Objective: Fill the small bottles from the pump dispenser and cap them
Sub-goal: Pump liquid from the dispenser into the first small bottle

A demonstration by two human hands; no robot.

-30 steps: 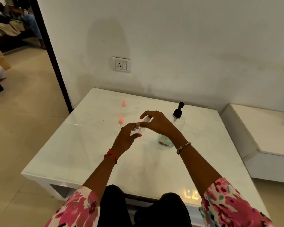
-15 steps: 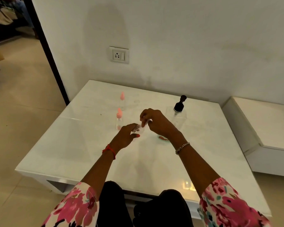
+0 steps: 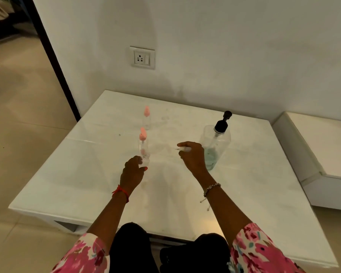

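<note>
Where the person sits at the low white tabletop (image 3: 87, 174), the left hand (image 3: 133, 171) is down near the surface with its fingers curled round a small clear bottle (image 3: 145, 163). That bottle is just in front of a pink-capped bottle (image 3: 143, 135); the two clear bodies overlap from here, and I cannot tell whether they touch. The right hand (image 3: 193, 156) is held apart from the left, its fingers pinching a small white cap (image 3: 184, 149). Just behind that hand stands the pump dispenser (image 3: 215, 142), its black pump on top and a little greenish liquid at the bottom. A second pink-capped bottle (image 3: 146, 115) stands farther back, toward the wall socket (image 3: 142, 58).
</note>
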